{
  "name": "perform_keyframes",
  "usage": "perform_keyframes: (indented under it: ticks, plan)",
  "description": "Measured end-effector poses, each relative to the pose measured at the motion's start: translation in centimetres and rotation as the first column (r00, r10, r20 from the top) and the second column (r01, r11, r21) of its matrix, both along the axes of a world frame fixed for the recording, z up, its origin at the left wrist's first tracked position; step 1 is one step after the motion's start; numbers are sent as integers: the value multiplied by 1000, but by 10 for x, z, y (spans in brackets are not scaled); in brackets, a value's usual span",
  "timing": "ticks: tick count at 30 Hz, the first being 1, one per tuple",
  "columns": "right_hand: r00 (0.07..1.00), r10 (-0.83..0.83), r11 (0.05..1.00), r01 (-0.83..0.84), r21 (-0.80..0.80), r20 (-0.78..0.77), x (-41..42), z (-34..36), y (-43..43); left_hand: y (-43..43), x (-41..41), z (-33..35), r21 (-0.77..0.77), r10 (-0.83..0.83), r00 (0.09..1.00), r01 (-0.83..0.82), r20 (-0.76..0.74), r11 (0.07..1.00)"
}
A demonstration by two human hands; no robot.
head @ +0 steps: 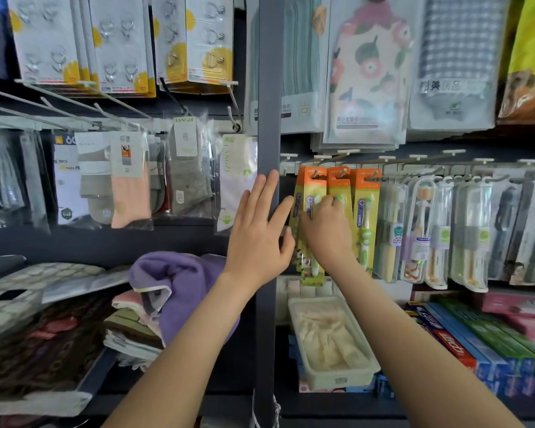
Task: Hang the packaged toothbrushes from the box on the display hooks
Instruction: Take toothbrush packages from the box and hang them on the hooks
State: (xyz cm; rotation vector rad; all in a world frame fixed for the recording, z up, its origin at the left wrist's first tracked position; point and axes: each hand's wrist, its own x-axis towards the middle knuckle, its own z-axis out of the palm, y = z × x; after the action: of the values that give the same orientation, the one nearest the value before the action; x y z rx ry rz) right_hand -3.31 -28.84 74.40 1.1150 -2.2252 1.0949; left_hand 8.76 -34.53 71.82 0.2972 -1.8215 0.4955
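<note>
Orange and yellow packaged toothbrushes [365,211] hang in three rows on the display hooks [343,173] right of a grey upright post [267,118]. My right hand [325,233] grips the front pack of the leftmost row [309,193], fingers curled over its middle. My left hand [260,233] is spread with straight fingers against the post, its fingertips touching the edge of the same pack. No box of toothbrushes is in view.
Other toothbrush packs [439,233] hang further right. Toothpaste boxes [482,338] and a cream plastic tub [331,338] sit on the shelf below. Socks [130,180] hang left of the post, above folded towels [173,288]. Empty hooks [74,106] jut out at the upper left.
</note>
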Motion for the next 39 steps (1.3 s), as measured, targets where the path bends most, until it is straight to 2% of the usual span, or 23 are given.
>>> perform_keyframes:
  ticks: [7, 10, 15, 17, 20, 23, 25, 27, 31, 34, 36, 39]
  plan:
    - [1000, 14, 1000, -14, 7, 16, 11, -26, 15, 2, 2, -2, 4, 77, 997, -77, -2, 997]
    - [999, 52, 999, -52, 6, -16, 14, -52, 41, 16, 4, -34, 58, 116, 993, -115, -15, 992]
    - [981, 192, 977, -189, 100, -19, 12, -123, 107, 89, 0, -139, 286, -75, 996, 57, 51, 957]
    - [973, 228, 959, -228, 168, 23, 5, -158, 137, 121, -6, -183, 424, -175, 978, 110, 118, 899]
    - [970, 226, 928, -243, 282, 93, -15, -216, 184, 167, -19, -242, 612, -254, 932, 45, 259, 790]
    - [957, 230, 866, -284, 412, 177, -44, -286, 232, 220, -38, -293, 779, -335, 845, -143, 417, 611]
    - [940, 234, 811, -330, 483, 249, -67, -336, 268, 253, -54, -335, 823, -382, 767, -318, 515, 471]
    - [916, 203, 757, -372, 537, 347, -93, -390, 307, 285, -67, -385, 818, -410, 710, -463, 573, 340]
    - [859, 48, 613, -429, 664, 510, -143, -507, 378, 337, -82, -502, 704, -505, 558, -694, 658, 150]
    - [809, -78, 499, -475, 725, 583, -163, -596, 416, 368, -77, -584, 572, -582, 441, -819, 683, 51]
    - [774, -142, 434, -512, 741, 618, -173, -655, 434, 380, -74, -636, 499, -627, 382, -867, 679, 12]
    - [754, -155, 316, -574, 755, 638, -182, -743, 445, 383, -77, -707, 432, -651, 311, -902, 692, 28]
